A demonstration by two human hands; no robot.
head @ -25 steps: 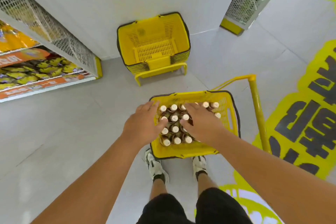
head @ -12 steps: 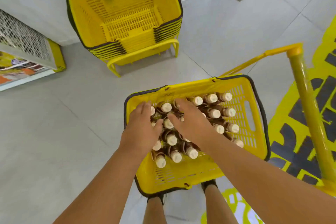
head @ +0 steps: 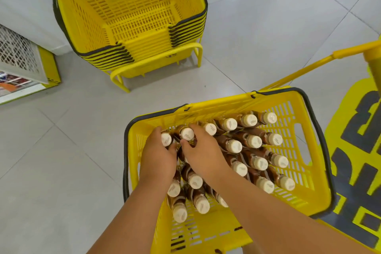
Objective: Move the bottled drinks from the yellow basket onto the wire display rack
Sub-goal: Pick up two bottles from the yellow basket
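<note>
Both hands (head: pixel 158 161) (head: pixel 203 155) among bottles (head: pixel 255 163) in yellow basket (head: pixel 226 104), grip hidden.

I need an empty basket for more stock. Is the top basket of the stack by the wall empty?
Empty. The stacked baskets show only bare yellow mesh inside; the bottles are all in the nearer basket.

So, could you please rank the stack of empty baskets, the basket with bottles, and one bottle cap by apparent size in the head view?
1-2. Stack of empty baskets and basket with bottles: similar, nearness makes ranking unsure.
3. Bottle cap: far smallest.
</note>
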